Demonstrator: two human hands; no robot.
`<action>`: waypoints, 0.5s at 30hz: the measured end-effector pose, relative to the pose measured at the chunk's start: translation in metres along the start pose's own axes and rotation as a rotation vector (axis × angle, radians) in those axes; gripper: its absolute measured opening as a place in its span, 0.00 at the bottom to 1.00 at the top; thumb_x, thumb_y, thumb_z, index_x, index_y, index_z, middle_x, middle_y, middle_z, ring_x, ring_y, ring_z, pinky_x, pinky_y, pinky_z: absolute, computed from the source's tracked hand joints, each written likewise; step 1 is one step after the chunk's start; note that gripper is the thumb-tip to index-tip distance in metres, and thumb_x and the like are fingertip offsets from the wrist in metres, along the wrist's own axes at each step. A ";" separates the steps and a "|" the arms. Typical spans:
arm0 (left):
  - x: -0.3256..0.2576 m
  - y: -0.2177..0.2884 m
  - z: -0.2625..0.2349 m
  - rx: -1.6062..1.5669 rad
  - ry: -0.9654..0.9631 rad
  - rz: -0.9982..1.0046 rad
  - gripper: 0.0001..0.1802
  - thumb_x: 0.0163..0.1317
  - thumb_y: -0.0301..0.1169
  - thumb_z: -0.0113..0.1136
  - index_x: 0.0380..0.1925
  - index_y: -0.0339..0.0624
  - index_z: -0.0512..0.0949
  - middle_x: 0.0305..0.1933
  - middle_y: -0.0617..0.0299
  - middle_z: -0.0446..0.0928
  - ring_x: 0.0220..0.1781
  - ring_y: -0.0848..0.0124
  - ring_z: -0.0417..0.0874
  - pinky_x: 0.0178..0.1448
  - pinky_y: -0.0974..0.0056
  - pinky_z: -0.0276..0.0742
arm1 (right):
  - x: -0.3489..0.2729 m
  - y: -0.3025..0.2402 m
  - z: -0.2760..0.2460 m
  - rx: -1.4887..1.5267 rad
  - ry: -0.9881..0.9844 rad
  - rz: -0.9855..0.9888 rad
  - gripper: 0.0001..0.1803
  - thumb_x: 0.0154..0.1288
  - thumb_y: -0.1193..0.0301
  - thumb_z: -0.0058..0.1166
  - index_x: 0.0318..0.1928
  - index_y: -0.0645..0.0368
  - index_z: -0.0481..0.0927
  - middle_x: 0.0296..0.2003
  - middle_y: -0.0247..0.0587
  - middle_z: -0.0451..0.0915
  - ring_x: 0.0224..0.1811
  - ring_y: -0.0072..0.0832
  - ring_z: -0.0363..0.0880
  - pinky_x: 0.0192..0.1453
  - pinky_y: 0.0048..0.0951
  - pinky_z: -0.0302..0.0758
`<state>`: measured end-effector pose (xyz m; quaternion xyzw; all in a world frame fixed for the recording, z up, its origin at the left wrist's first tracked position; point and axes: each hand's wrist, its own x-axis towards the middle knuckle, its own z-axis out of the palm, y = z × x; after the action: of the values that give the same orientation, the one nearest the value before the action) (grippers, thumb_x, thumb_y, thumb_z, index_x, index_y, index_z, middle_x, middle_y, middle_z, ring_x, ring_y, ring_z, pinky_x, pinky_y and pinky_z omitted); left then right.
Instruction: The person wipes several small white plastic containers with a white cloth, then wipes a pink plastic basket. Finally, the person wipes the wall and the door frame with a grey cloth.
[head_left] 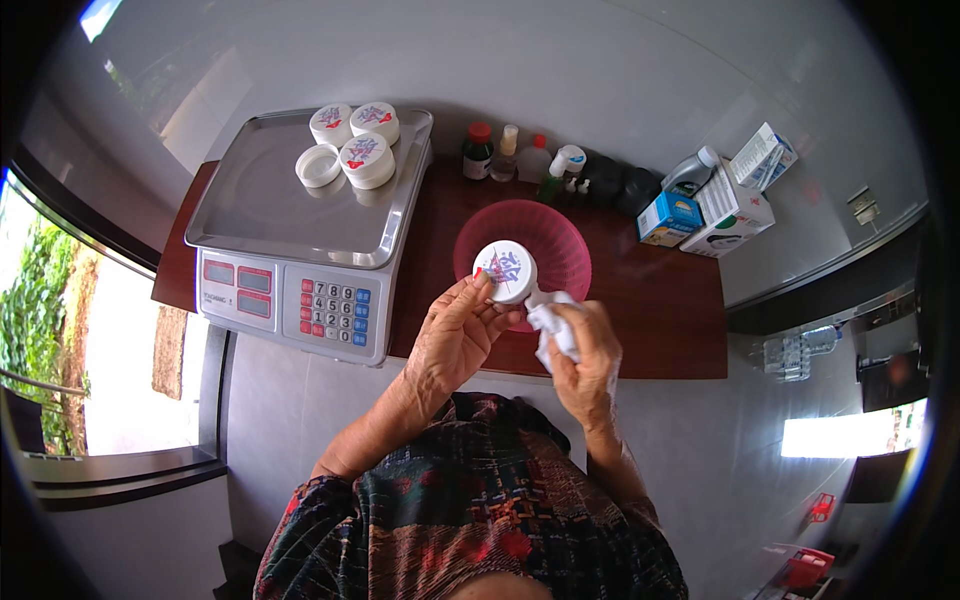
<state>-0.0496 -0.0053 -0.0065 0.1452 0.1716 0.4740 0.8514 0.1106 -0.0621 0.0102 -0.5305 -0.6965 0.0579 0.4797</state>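
Observation:
My left hand [462, 328] is closed on a round white jar [506, 272] with a printed lid, holding it up with the lid facing me. A crumpled white cloth or tissue [556, 330] is bunched in my right hand [588, 352], just right of the jar and close to its side. Behind the jar stands a pink plastic basket [565, 240] on the dark red table [650, 320]. To the left, several similar white jars [366, 160] sit on the metal pan of a scale [275, 190]. Among them lies a white ring-like piece [318, 166], perhaps a lid or an open jar.
Small bottles [505, 152] line the wall behind the basket, with dark round items [605, 180] beside them. Boxes [728, 215] and a grey bottle [690, 172] stand at the table's right end. The scale's keypad [335, 312] faces me at the left. A window [90, 330] is further left.

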 end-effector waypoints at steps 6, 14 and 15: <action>-0.007 -0.013 0.011 0.068 -0.047 -0.122 0.11 0.68 0.33 0.52 0.45 0.39 0.73 0.45 0.60 0.78 0.45 0.73 0.80 0.47 0.65 0.81 | 0.029 0.002 -0.002 -0.110 0.205 -0.042 0.18 0.51 0.83 0.53 0.45 0.60 0.76 0.45 0.49 0.75 0.43 0.43 0.76 0.48 0.38 0.74; -0.006 -0.020 0.001 -0.044 -0.033 -0.091 0.15 0.70 0.35 0.48 0.51 0.38 0.71 0.49 0.60 0.77 0.51 0.71 0.79 0.57 0.64 0.76 | -0.005 -0.016 0.025 -0.043 0.049 -0.055 0.25 0.58 0.72 0.57 0.57 0.60 0.71 0.61 0.53 0.61 0.60 0.49 0.64 0.60 0.43 0.68; -0.005 -0.022 -0.002 -0.052 -0.038 -0.090 0.16 0.70 0.36 0.47 0.52 0.38 0.71 0.50 0.59 0.77 0.51 0.70 0.79 0.58 0.63 0.76 | -0.008 -0.017 0.027 -0.051 0.051 -0.099 0.24 0.60 0.71 0.56 0.58 0.60 0.71 0.61 0.53 0.60 0.61 0.48 0.62 0.60 0.43 0.68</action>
<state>-0.0366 -0.0208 -0.0166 0.1242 0.1494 0.4367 0.8784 0.0796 -0.0639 0.0014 -0.5087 -0.7107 0.0025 0.4860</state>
